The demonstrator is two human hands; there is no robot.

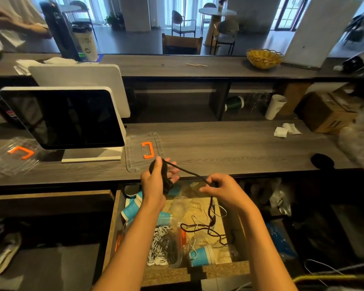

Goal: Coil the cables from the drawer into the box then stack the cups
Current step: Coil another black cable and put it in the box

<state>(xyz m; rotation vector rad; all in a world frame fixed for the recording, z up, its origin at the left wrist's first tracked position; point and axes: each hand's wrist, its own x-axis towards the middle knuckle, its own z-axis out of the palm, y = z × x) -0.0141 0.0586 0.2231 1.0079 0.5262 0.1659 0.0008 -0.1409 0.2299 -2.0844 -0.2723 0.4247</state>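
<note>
— Starting at the left of the frame, what's there?

— A dark screen (61, 116) on the wooden counter (229, 148), with a clear lid with an orange handle (144, 152) just right of it.

— And the hands?

— At centre, the left hand (153, 181) has a bundle of black cable (166, 177) looped round its palm, thumb curled over the coil and the fingers behind it nearly straight. From the top of that coil a taut strand runs down and right to the right hand (221, 190), pinched between thumb and bent forefinger.

— Where does the rest go?

— It drops below the right hand into the open drawer (111, 227) and lies in loose bends on its floor, among blue paper cups (200, 257) and a clear box (168, 248) of coiled white and dark cords.
</note>
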